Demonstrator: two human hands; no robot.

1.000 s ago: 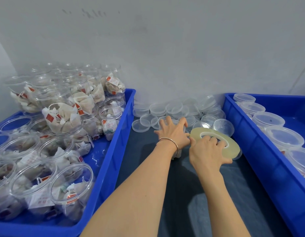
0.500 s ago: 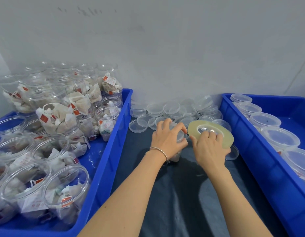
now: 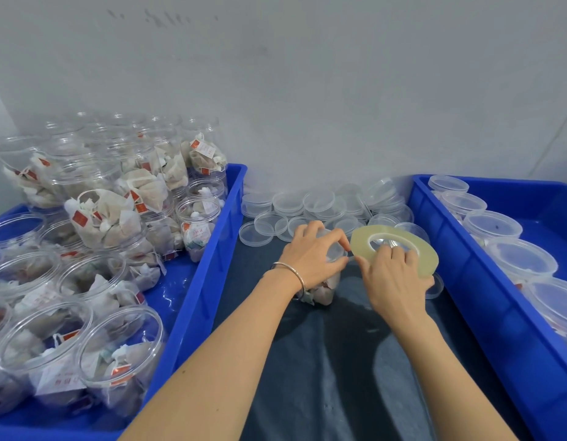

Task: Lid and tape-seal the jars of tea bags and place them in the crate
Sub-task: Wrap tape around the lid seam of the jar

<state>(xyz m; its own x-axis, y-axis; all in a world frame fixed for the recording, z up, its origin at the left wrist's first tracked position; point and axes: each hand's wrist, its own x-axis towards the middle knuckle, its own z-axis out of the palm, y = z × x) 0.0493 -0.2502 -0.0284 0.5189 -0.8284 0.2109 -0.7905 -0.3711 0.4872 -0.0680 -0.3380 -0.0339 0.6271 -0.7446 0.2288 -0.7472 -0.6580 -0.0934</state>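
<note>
Between blue crates (image 3: 209, 249), hands grip teabag jar (image 3: 323, 281), tape (image 3: 393, 249).

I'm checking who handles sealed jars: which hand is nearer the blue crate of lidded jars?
Right. The right hand, holding the tape roll, is beside the crate; the left hand grips the jar farther away.

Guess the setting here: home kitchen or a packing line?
Likely a small hand-packing station, not a kitchen. The left blue crate holds many unlidded jars of tea bags, loose clear lids are piled by the wall, and the right hand holds a tape roll.
</note>
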